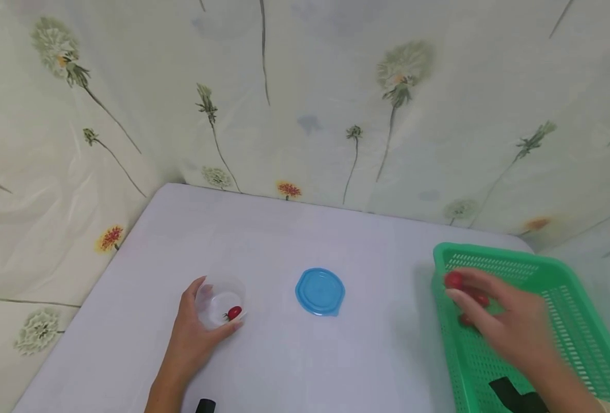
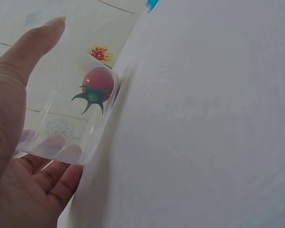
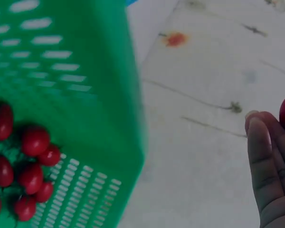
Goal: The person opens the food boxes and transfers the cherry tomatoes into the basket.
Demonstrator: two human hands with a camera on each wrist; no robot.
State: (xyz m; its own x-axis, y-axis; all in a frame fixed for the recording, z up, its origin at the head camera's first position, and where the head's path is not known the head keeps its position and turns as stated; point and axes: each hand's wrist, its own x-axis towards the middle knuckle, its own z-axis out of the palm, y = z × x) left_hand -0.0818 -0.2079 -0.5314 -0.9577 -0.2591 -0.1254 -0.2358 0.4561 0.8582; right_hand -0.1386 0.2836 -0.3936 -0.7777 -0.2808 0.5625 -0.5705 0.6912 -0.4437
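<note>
A small clear plastic cup stands on the table, and my left hand grips it round the side with curled fingers and thumb. Inside it lies one cherry tomato with a green stem. Over the green basket, my right hand pinches another cherry tomato between thumb and fingers. Several more cherry tomatoes lie on the basket's floor, partly hidden behind the right hand in the head view.
A blue lid lies flat on the white table between cup and basket. Flowered cloth rises behind the table and along its left side. The basket's raised walls surround the tomatoes at the right.
</note>
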